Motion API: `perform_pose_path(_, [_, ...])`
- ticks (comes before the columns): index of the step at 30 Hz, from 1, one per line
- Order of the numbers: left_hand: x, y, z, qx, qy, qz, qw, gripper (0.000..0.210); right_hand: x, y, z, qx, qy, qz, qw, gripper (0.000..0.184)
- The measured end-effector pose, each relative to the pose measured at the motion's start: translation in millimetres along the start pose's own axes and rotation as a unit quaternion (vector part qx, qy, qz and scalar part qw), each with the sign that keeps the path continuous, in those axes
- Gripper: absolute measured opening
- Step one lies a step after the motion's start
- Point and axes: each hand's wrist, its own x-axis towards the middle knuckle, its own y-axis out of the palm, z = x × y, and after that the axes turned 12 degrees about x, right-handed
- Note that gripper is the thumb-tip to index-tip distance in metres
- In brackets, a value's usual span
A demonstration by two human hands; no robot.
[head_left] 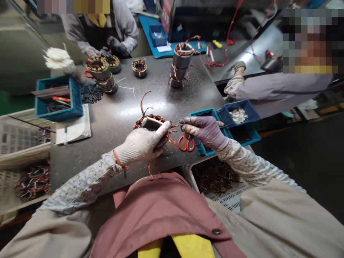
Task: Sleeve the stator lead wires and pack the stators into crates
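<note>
A motor stator (152, 123) with copper windings and loose reddish wires stands near the front of the dark table. My left hand (143, 141), in a white knit glove, wraps around its near side, thumb along the top. One twisted wire (175, 125) runs from the stator to my right hand (202, 130). The fingertips of that hand, in a stained purple-grey glove, pinch the wire's end. Just below these fingers are the red handles of scissors (186, 143); I cannot tell whether they touch the hand. The blades are hidden.
Stacked stators (181, 62) and a single stator (139, 68) stand farther back. Blue bins (238, 114) of small parts sit at right, a teal bin (59, 98) at left. Two co-workers sit across and to the right. A white crate (225, 200) stands below the front edge.
</note>
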Motion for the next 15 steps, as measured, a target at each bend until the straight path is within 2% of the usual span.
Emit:
perform_pose_path(4, [1,0.3,-1,-0.020,0.003,-0.001,1.000,0.091,0,-1,-4,-0.033,0.016,-0.019,0.999,0.045])
perform_pose_path(9, [0,1.0,1,-0.018,0.004,-0.007,1.000,0.090,9,-4,3,-0.031,0.024,0.024,0.999,0.041])
perform_pose_path(11, [0,1.6,1,-0.015,0.006,-0.007,1.000,0.090,8,-10,8,-0.004,0.061,0.038,0.997,0.044])
perform_pose_path(15, [-1,0.5,1,-0.009,-0.002,-0.001,1.000,0.088,1,-24,9,0.074,0.165,0.026,0.983,0.049])
